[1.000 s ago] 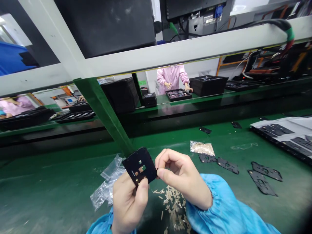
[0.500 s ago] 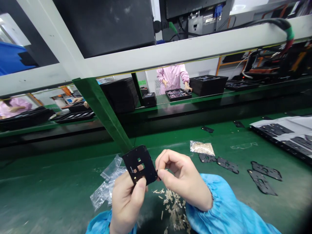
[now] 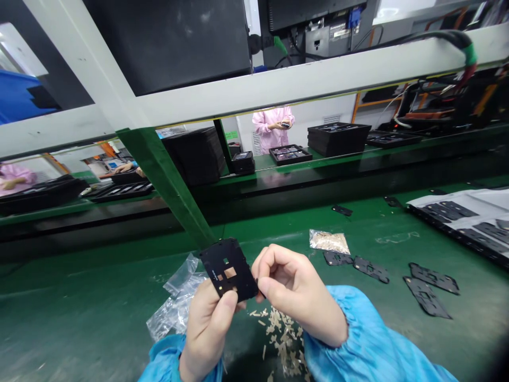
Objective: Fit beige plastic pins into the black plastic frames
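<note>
Head view: black perforated plate (image 3: 227,269) held up above the green tabletop (image 3: 87,302), left hand (image 3: 207,323) gripping its lower edge, thumb pressed on its face, right hand (image 3: 298,297) pinching its right edge between closed fingers (image 3: 270,277). Crumpled clear plastic film (image 3: 175,302) just beside the left hand; beige scraps (image 3: 282,334) beneath the right hand.

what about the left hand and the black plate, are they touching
Touching. The head view shows the left hand gripping the black plate from below, its thumb pressed across the plate's lower edge.
</note>
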The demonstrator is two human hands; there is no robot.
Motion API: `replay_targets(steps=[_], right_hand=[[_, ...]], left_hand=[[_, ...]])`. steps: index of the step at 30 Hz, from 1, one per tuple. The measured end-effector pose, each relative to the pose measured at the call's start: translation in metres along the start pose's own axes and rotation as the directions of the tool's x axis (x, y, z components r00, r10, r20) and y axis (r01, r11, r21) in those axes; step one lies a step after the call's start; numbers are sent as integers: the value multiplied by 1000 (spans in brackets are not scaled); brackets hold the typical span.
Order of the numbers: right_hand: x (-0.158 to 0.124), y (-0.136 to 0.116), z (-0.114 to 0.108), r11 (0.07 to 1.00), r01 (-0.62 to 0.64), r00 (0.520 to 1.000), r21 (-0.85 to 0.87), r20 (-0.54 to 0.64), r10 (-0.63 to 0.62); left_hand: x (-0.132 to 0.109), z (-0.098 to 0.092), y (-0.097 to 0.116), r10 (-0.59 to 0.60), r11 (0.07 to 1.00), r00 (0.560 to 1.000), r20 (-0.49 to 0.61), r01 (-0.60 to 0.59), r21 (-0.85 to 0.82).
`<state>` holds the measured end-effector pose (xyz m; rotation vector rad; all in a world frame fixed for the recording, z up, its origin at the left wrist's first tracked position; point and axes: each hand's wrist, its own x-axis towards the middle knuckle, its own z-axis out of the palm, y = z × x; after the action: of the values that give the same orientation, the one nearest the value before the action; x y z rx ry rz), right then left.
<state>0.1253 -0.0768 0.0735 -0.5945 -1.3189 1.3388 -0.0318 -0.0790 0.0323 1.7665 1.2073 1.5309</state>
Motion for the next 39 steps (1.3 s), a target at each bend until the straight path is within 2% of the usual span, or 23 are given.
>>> replay_targets(steps=[5,10,14,16,19,22,26,30,34,39], right_hand=[[-4,-1,0,999,3,998,45,60,-6],[-5,-2,2,999,21,998,45,66,-24],[-6,-4,2,993,-47,994,107,100,37],[-6,-5,1,986,-81,990,145,129,62],[-5,-6,0,980,-79,982,181,186,44],[-5,-5,-1,985,-74,978,156,204,41],[-3,-4,-2,997,-45,977,65,212,30],[-4,-4,-3,990,-57,964,127,263,22],[-6,-3,-4,987,-55,965,151,262,14],[-5,-2,-3,991,-35,968,132,252,0]], left_hand=[[7,1,1,-11,998,997,83,17,-66],[12,4,0,-33,993,991,131,47,-105],[13,7,4,-19,977,989,144,49,-208],[13,8,5,-9,960,982,189,61,-274],[15,9,5,26,907,958,284,96,-409],[16,9,4,48,840,948,314,132,-526],[16,10,5,-50,785,934,353,256,-564],[13,13,7,-137,664,895,424,400,-632],[11,16,10,-179,589,890,419,438,-679],[12,18,11,-191,571,886,422,450,-687]])
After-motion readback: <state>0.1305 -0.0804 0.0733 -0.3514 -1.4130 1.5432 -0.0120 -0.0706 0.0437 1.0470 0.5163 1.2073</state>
